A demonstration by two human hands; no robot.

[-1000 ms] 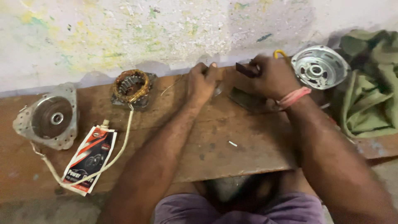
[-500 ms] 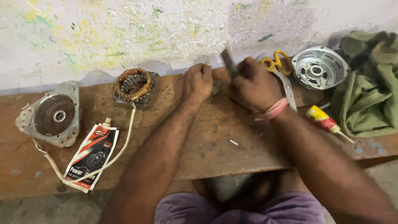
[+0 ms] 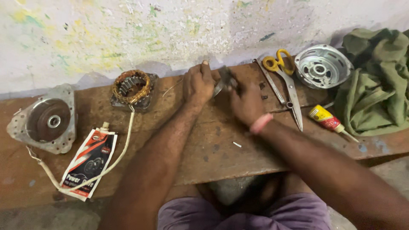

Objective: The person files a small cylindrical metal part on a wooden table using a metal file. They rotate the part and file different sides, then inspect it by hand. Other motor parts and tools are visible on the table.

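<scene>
My left hand (image 3: 198, 84) rests on the wooden bench (image 3: 204, 145) near the wall, fingers closed around a small metal piece whose end shows at its right side. My right hand (image 3: 246, 101), with a pink band at the wrist, grips a dark tool (image 3: 226, 77) whose head meets that metal piece between the two hands. What exactly the piece is I cannot tell; the hands cover most of it.
Yellow-handled scissors (image 3: 284, 83) and a round metal motor cover (image 3: 322, 67) lie to the right, with a small yellow glue bottle (image 3: 329, 119) and green cloth (image 3: 377, 79). A copper-wound stator (image 3: 133, 88), another motor housing (image 3: 47, 119) and a flat packet (image 3: 88, 157) lie left.
My right hand came from the right side of the bench to the left hand, bringing the dark tool along. The scissors and glue bottle it covered are now in view.
</scene>
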